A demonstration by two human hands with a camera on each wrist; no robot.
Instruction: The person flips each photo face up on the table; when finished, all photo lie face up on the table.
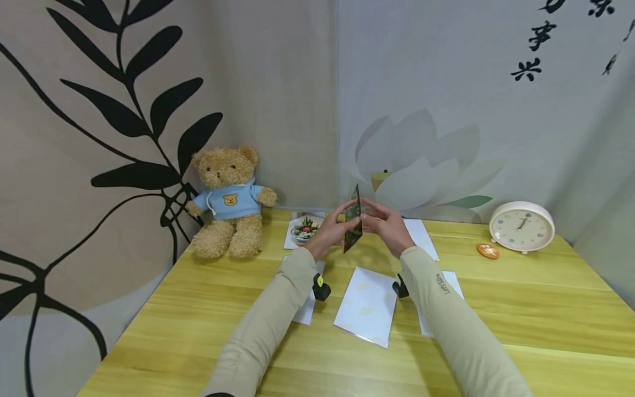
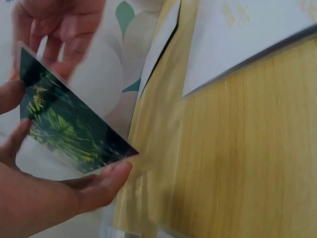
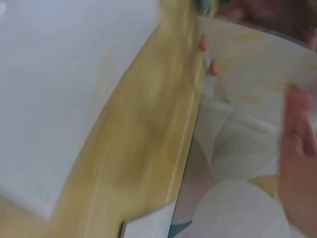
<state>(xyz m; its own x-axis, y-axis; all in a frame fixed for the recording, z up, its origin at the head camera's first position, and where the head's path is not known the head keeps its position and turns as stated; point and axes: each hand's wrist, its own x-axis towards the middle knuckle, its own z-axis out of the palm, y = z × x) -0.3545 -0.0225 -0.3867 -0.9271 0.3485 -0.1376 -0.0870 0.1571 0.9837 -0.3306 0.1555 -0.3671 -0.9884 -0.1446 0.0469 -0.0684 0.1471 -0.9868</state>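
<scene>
My left hand (image 1: 324, 234) grips a photo card (image 1: 353, 231) and holds it upright above the far part of the table. Its picture side, dark green with bright yellow-green leaves, shows in the left wrist view; the pale back with faint yellow marks faces my right hand (image 1: 389, 226). That hand is on the other side of the card, fingers extended and fingertips close to the back. Just behind my left hand lies a card picturing a bowl of salad (image 1: 304, 227), partly covered by the hand. A white card (image 1: 367, 306) lies between my forearms.
More white cards lie under my left forearm (image 1: 305, 311) and past my right hand (image 1: 421, 238), some partly hidden by my sleeves. A teddy bear (image 1: 228, 198) in a blue hoodie sits back left. At right stand a white clock (image 1: 521, 226) and a small orange disc (image 1: 488, 251).
</scene>
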